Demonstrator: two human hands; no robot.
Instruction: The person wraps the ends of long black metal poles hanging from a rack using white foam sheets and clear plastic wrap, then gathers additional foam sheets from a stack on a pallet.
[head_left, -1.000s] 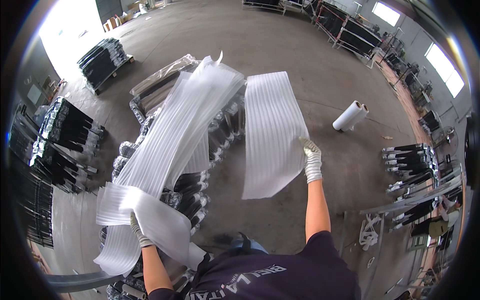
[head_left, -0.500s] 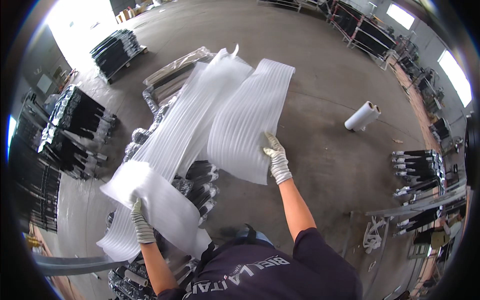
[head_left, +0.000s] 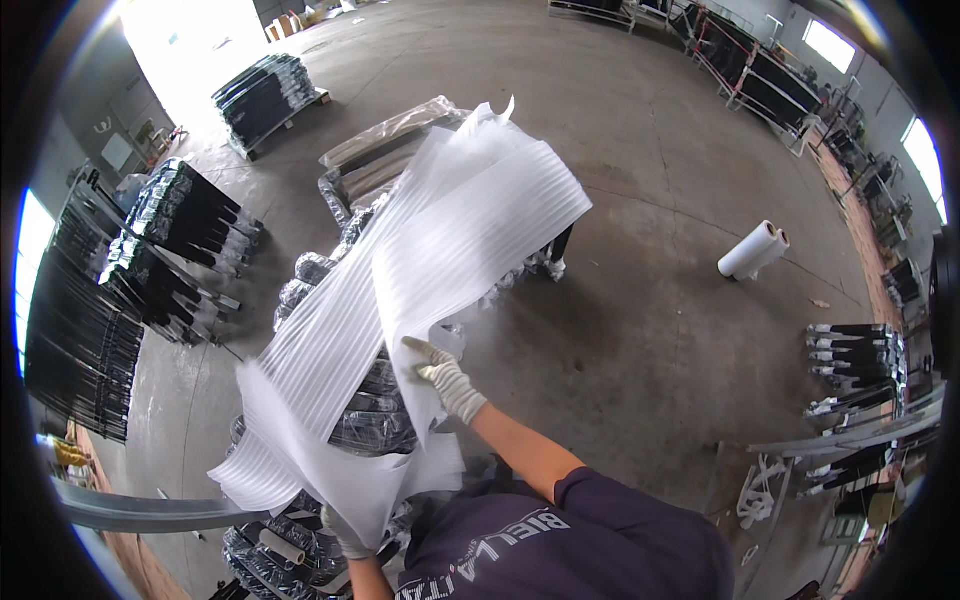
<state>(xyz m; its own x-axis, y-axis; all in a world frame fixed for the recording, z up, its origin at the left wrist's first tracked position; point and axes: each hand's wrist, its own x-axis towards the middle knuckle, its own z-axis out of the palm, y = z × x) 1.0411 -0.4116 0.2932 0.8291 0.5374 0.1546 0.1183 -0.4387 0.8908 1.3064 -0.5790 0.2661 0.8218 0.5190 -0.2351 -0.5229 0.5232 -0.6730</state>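
Note:
Long strips of white ribbed foam sheet [head_left: 350, 300] lie across a stack of dark parts wrapped in clear film [head_left: 375, 415]. My right hand [head_left: 445, 380], in a pale work glove, pinches the near edge of the upper foam sheet [head_left: 480, 235], which slants away toward the far right. Low in front of my body, my left hand [head_left: 347, 537], also gloved, grips the near end of another length of foam [head_left: 350, 485]. Its fingertips are partly covered by the foam. Beyond the far end of the foam sits a film-covered brown bundle [head_left: 395, 135].
Two white film rolls [head_left: 750, 250] stand on the concrete floor at right. Stacks of black wrapped parts [head_left: 180, 215] and a loaded pallet [head_left: 265, 95] are at left. A grey metal bar [head_left: 160, 513] curves in at lower left. More black parts [head_left: 850, 355] are racked at right.
My right hand has moved left and nearer my body, drawing the upper foam sheet over the stack. My left hand has come down toward my body with the foam's near end.

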